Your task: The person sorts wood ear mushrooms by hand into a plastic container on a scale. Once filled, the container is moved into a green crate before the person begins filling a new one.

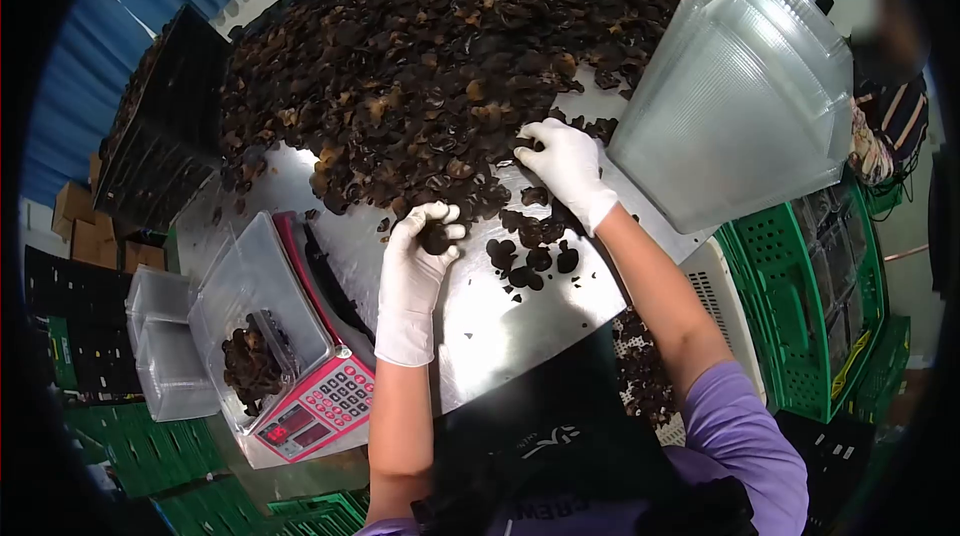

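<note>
Metal table (pixel 482 338), left-hand piece (pixel 434 239), axis unclear

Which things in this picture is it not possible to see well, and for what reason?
All in the head view:
- Number on the scale: red digits too small and blurred.
- Right hand: its own fingers hide whether it grips any dark pieces.
- Stack of large clear boxes: overlapping walls hide the exact count.
- Far end of the pile: cut off by the top edge.
</note>
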`<state>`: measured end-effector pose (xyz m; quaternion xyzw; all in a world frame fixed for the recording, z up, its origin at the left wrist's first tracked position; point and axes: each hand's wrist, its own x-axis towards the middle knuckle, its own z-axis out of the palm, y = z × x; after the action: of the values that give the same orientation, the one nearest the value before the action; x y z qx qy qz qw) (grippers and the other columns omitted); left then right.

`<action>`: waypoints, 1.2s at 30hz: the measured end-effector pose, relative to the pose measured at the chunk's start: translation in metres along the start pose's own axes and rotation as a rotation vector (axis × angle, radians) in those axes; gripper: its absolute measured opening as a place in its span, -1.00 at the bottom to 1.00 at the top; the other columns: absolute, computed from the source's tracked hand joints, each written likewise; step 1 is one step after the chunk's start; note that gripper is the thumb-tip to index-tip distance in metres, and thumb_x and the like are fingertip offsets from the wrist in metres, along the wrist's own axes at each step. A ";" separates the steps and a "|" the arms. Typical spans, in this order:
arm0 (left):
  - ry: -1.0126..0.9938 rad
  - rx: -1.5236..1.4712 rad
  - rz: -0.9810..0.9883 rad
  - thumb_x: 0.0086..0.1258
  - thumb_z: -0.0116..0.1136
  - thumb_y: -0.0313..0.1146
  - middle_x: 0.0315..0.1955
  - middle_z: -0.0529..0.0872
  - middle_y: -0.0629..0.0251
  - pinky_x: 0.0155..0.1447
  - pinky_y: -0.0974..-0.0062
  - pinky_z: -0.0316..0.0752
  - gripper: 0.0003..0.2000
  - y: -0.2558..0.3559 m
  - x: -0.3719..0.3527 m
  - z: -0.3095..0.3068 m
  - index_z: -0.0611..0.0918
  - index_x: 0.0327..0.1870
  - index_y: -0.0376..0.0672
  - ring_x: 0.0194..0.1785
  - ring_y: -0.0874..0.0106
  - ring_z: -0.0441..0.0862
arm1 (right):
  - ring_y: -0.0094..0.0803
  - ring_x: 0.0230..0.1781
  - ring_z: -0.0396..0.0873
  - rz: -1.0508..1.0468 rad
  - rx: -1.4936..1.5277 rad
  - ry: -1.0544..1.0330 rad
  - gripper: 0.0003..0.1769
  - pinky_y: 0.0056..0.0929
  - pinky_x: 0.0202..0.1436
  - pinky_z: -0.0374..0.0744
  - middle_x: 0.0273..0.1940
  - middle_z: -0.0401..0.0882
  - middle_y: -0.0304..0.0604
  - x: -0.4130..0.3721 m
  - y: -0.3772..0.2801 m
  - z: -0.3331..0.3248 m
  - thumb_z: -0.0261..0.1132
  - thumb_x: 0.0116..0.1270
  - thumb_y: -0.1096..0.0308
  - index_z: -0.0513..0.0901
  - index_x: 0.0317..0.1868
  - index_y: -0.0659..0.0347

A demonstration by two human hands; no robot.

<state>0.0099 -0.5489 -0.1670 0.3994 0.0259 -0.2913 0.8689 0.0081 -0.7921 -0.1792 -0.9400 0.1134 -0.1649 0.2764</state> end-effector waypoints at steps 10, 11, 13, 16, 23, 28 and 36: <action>0.245 0.787 0.165 0.40 0.11 -0.52 -0.45 0.64 0.41 -0.34 0.68 0.41 -0.89 -0.005 -0.013 -0.006 0.68 -0.18 -0.29 -0.46 0.64 0.50 | -0.70 -0.60 0.31 0.395 1.328 -0.288 -0.73 -0.70 -0.58 0.23 -0.43 0.57 -0.33 -0.055 0.006 -0.053 0.23 0.38 0.27 0.61 -0.05 0.29; 0.294 0.902 0.263 0.39 0.13 -0.52 -0.47 0.62 0.49 -0.29 0.67 0.42 -0.88 -0.012 -0.009 -0.015 0.70 -0.17 -0.28 -0.44 0.65 0.48 | -0.61 -0.51 0.37 0.306 1.506 -0.279 -0.74 -0.68 -0.50 0.30 -0.38 0.58 -0.27 -0.064 0.005 -0.055 0.20 0.38 0.28 0.59 -0.06 0.28; 0.311 1.194 0.454 0.34 0.21 -0.46 -0.44 0.69 0.40 -0.31 0.65 0.42 -0.86 -0.010 -0.007 -0.015 0.71 -0.14 -0.20 -0.46 0.65 0.51 | -0.55 -0.41 0.43 0.251 1.679 -0.318 -0.65 -0.67 -0.42 0.38 -0.23 0.59 -0.18 -0.077 0.010 -0.062 0.21 0.35 0.27 0.53 0.05 0.29; 0.345 1.481 0.488 0.19 0.32 -0.37 -0.35 0.70 0.22 -0.14 0.50 0.52 -0.78 -0.009 0.001 0.008 0.71 -0.15 -0.20 -0.32 0.36 0.66 | -0.55 -0.41 0.44 0.255 1.801 -0.300 -0.59 -0.68 -0.39 0.42 -0.16 0.59 -0.17 -0.083 0.009 -0.057 0.25 0.35 0.25 0.50 0.11 0.28; 0.372 1.865 0.587 0.19 0.27 -0.23 -0.35 0.71 0.19 -0.16 0.35 0.54 -0.81 -0.024 0.034 0.013 0.67 -0.37 -0.17 -0.30 0.19 0.66 | -0.66 -0.52 0.41 0.435 1.349 -0.256 -0.88 -0.73 -0.46 0.38 -0.37 0.61 -0.29 -0.060 -0.015 -0.045 0.30 0.33 0.36 0.65 -0.22 0.21; 0.254 0.781 0.405 0.26 0.15 -0.49 -0.48 0.69 0.30 -0.34 0.56 0.45 -0.90 -0.002 0.006 -0.001 0.62 -0.49 -0.22 -0.47 0.45 0.58 | -0.29 -0.27 0.66 -0.037 0.095 -0.093 -0.78 -0.33 -0.18 0.57 -0.31 0.66 -0.23 -0.035 -0.024 -0.016 0.32 0.23 0.23 0.71 -0.16 0.11; 0.153 -0.060 0.088 0.38 0.11 -0.40 -0.13 0.70 0.00 -0.42 0.61 0.61 -0.87 0.020 -0.016 -0.027 0.60 -0.16 -0.25 -0.31 0.25 0.74 | -0.16 -0.28 0.62 -0.136 -0.079 -0.128 -0.86 -0.23 -0.19 0.55 -0.31 0.59 -0.18 -0.024 -0.026 0.021 0.34 0.09 0.25 0.67 -0.34 0.06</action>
<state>0.0126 -0.5114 -0.1675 0.3949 0.0836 -0.2205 0.8879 -0.0028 -0.7536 -0.1874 -0.9642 0.0378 -0.1182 0.2342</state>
